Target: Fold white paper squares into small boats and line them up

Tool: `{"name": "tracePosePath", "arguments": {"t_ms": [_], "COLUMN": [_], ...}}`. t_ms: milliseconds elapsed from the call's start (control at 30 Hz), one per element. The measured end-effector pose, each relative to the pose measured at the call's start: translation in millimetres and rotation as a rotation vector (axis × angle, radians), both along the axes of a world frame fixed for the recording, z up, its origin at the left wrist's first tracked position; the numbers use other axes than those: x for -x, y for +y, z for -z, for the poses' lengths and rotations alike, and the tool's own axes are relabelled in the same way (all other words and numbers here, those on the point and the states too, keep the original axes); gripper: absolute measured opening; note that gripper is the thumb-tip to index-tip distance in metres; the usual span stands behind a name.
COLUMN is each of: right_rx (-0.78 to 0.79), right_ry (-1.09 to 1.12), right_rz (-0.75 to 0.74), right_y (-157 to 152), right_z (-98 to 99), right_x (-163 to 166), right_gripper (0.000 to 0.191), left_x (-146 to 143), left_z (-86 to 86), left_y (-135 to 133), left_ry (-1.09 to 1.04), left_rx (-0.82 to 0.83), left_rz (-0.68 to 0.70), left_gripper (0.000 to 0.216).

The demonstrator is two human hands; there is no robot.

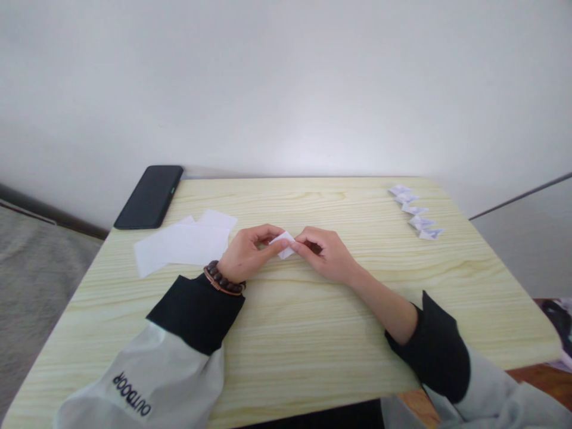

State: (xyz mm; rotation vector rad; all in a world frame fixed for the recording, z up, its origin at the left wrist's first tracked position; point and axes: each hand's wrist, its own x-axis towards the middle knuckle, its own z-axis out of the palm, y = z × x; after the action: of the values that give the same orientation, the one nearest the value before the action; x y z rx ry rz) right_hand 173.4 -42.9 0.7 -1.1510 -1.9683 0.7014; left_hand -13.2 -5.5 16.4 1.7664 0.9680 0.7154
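Note:
Both of my hands meet at the middle of the light wooden table (286,333). Between them is a small folded piece of white paper (284,245). My left hand (248,255), with a beaded bracelet on its wrist, pinches the paper's left side with thumb and fingers. My right hand (325,252) pinches the paper's right side, fingers curled. The paper rests on or just above the tabletop.
A stack of blank white paper sheets (183,245) lies left of my hands. A black phone (150,196) lies at the table's far left corner. Several small folded paper pieces (415,210) form a row at the far right. A white wall stands behind the table.

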Motion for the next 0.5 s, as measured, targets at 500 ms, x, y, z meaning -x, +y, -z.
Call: {"name": "tracePosePath", "arguments": {"t_ms": [500], "right_rx": [0.01], "right_ry": [0.069], "right_rz": [0.03], "right_y": [0.1], "right_z": [-2.9], "right_x": [-0.7], "right_gripper": [0.022], "left_x": [-1.2], "left_z": [-0.3], "left_y": [0.0], "left_ry": [-0.052], "left_rx": [0.08], "left_rz": [-0.151], "left_gripper": [0.037]}}
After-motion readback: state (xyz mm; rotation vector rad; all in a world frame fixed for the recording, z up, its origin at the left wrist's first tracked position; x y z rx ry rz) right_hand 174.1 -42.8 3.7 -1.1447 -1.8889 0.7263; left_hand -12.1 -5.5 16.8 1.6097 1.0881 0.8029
